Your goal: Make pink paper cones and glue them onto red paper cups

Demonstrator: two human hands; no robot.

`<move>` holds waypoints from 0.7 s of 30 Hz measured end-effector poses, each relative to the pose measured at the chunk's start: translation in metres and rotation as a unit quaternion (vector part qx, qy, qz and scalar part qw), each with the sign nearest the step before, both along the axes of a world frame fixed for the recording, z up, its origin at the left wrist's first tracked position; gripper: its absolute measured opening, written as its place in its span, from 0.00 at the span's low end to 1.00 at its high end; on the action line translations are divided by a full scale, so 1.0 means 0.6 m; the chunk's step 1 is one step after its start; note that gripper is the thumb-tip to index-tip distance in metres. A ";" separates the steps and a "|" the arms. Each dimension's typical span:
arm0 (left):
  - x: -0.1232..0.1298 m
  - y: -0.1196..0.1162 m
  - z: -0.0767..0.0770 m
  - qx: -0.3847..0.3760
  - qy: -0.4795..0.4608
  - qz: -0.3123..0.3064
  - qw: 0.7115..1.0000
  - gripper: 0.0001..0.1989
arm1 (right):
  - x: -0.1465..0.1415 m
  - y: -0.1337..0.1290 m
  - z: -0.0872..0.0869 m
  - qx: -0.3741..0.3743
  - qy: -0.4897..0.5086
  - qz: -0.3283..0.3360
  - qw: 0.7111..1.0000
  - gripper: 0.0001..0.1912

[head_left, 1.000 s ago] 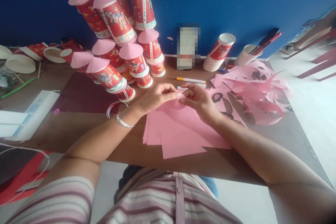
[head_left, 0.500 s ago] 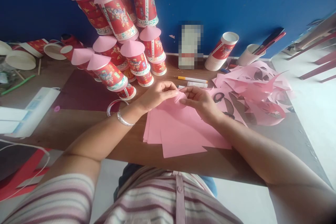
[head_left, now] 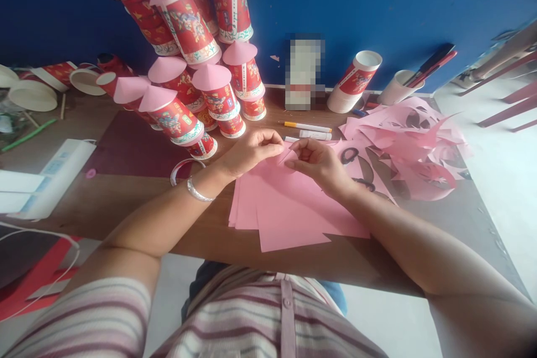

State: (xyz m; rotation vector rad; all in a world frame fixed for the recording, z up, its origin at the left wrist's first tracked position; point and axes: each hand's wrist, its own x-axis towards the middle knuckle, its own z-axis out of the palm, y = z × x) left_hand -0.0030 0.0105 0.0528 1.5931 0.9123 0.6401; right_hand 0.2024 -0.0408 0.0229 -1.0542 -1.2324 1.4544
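Between my two hands is a small piece of pink paper, partly hidden by the fingers. My left hand pinches its left side between thumb and forefinger. From the other side, my right hand holds it with thumb and fingers bent. Under both hands lie overlapping pink paper sheets. Black-handled scissors rest on the paper, right beside my right hand. A yellow-and-white marker and a white glue stick or capped tube lie just beyond the fingers.
Several red paper-cup towers with pink cone tops stand at the back left. Pink paper scraps pile up on the right. Behind them are a cup of pens and a stack of cups. A tape roll lies near my left wrist.
The fingers of my right hand have shifted slightly at the small pink paper, and its visible part looks a little different. My left hand has stayed in place.
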 end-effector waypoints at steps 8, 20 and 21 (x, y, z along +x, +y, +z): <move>0.004 -0.003 0.007 -0.008 -0.005 0.016 1.000 0.09 | -0.003 -0.001 -0.001 0.072 0.000 -0.063 0.995 0.22; 0.004 -0.005 0.007 0.004 -0.004 0.012 1.000 0.09 | -0.002 0.001 -0.004 0.047 0.002 -0.060 0.997 0.21; 0.004 -0.005 0.007 0.004 -0.004 0.013 1.000 0.09 | -0.002 0.001 -0.004 0.046 0.000 -0.061 0.997 0.21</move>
